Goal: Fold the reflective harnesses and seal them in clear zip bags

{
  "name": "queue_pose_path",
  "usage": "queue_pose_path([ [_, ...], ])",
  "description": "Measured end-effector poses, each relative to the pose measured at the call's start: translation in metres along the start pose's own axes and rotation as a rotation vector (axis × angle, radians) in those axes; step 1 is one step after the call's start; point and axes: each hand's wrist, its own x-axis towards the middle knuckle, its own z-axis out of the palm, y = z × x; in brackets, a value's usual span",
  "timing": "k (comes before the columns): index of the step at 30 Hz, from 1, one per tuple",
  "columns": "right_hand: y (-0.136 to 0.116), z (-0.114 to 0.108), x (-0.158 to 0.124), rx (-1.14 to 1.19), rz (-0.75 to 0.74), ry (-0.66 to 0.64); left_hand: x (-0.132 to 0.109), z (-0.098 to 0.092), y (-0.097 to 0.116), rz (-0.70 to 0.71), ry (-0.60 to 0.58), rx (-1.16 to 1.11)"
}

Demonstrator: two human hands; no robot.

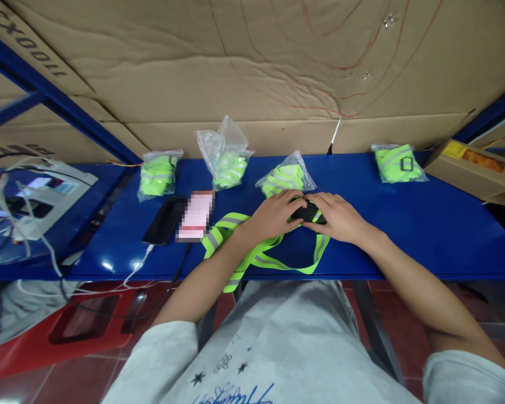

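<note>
A small black buckle (306, 212) is held between both hands, above the blue table. My left hand (276, 216) has its fingers curled round its left side. From the right, my right hand (334, 216) grips the same piece. A fluorescent green strap with a grey stripe (273, 262) runs from beneath the hands, loops near the table's front edge and passes under my left forearm. Just behind my left hand lies a clear bag of folded green strap (285, 178). Parts of the buckle are hidden by the fingers.
More bagged green straps (157, 175) (230, 169) (395, 164) lie along the back of the blue table (429, 235). Left of my hands are a black phone (165, 221) and a lit phone (196, 216), with cables. An open cardboard box (473, 168) stands at right.
</note>
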Motion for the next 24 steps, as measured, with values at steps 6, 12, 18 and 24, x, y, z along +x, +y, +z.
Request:
queue_pose_path([
  [6,0.000,0.001,0.000,-0.007,0.000,0.009,-0.002,-0.001,-0.003,-0.014,-0.019,-0.033],
  [12,0.005,-0.014,-0.003,0.047,-0.002,0.039,-0.004,-0.014,0.000,-0.051,0.002,-0.081],
  [18,0.002,-0.046,-0.012,0.274,-0.011,0.100,-0.005,-0.040,0.017,-0.064,0.079,-0.073],
  [24,-0.007,-0.042,-0.012,0.286,-0.037,0.118,-0.002,-0.041,0.031,-0.048,0.087,0.047],
])
